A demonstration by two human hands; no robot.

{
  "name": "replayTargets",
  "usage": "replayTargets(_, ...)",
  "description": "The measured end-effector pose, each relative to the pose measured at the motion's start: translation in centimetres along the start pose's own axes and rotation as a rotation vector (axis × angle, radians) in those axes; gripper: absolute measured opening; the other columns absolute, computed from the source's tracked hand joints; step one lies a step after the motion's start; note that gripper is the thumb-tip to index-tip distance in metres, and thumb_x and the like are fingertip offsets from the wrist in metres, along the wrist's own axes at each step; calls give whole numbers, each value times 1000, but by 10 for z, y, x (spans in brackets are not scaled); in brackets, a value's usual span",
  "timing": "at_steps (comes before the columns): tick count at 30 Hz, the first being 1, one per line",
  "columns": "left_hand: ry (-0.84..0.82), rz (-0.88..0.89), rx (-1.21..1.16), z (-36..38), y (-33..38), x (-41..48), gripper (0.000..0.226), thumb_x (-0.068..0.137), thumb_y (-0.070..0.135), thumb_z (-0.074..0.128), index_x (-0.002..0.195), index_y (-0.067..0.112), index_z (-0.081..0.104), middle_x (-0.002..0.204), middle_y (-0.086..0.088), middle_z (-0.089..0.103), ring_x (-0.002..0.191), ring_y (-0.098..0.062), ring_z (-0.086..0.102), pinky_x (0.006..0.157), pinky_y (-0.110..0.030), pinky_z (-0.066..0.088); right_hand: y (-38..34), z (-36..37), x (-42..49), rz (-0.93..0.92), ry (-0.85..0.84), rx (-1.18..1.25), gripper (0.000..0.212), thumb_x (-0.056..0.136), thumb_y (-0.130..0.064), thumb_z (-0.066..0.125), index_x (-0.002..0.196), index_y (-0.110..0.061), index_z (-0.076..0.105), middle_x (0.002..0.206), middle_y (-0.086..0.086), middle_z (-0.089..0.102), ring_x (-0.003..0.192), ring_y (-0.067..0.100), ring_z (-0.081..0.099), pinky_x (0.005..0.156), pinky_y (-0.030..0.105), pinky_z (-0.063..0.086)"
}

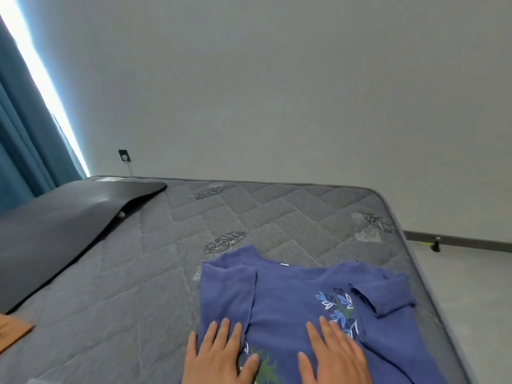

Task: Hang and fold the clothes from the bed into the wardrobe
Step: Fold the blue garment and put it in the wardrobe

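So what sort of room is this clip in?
Most likely a bedroom: a bare quilted grey mattress fills the view, teal curtains hang beside a bright window strip, and a blue T-shirt lies spread on the mattress.

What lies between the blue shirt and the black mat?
Only bare grey quilted mattress separates the blue shirt from the black mat, seen in the head view.

Bed point(155, 286), top view: bare grey quilted mattress with stitched leaf motifs. Lying directly on it are two items: a blue T-shirt point(288, 297) with a leaf print, spread flat near the right edge with sleeves folded inward, and a dark mat point(55, 231) at far left, one corner raised.
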State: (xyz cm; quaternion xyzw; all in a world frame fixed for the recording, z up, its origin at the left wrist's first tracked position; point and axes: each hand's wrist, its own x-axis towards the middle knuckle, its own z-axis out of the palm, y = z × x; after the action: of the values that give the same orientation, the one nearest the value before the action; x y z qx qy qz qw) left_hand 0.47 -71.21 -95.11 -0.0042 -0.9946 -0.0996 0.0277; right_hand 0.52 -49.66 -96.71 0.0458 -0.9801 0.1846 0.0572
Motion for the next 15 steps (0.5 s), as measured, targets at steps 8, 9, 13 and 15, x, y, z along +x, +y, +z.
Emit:
replayTargets(8, 349, -61, -283, -39, -9, 122, 52, 86, 29, 60, 136, 14, 55, 144, -15, 47, 135, -34, 41, 111, -44, 33, 31, -50, 32, 61, 358, 467, 33, 84, -15, 66, 72, -45, 69, 76, -31, 67, 81, 6, 66, 76, -3, 37)
replayTargets(9, 297, -46, -290, -35, -10, 143, 57, 89, 25, 61, 143, 13, 45, 152, -13, 37, 143, -31, 29, 116, -41, 24, 48, -64, 48, 75, 400, 408, 27, 87, -13, 61, 80, -37, 71, 83, -26, 67, 89, 12, 65, 79, 4, 40)
replayTargets(13, 138, 26, -74, 13, -18, 187, 57, 95, 51, 32, 141, 19, 43, 144, -1, 47, 133, -23, 42, 108, -40, 34, 128, -77, 115, 244, 206, -135, 61, 89, -49, 53, 139, -16, 46, 143, 7, 47, 131, 30, 44, 105, 41, 37)
replayTargets(15, 168, 28, 94, 26, -19, 199, 51, 94, 53, 31, 130, 22, 49, 129, 0, 55, 121, -24, 49, 97, -41, 38, 142, -60, 133, 298, 37, -291, 78, 85, -69, 42, 145, -21, 35, 144, 4, 44, 131, 27, 41, 103, 39, 37)
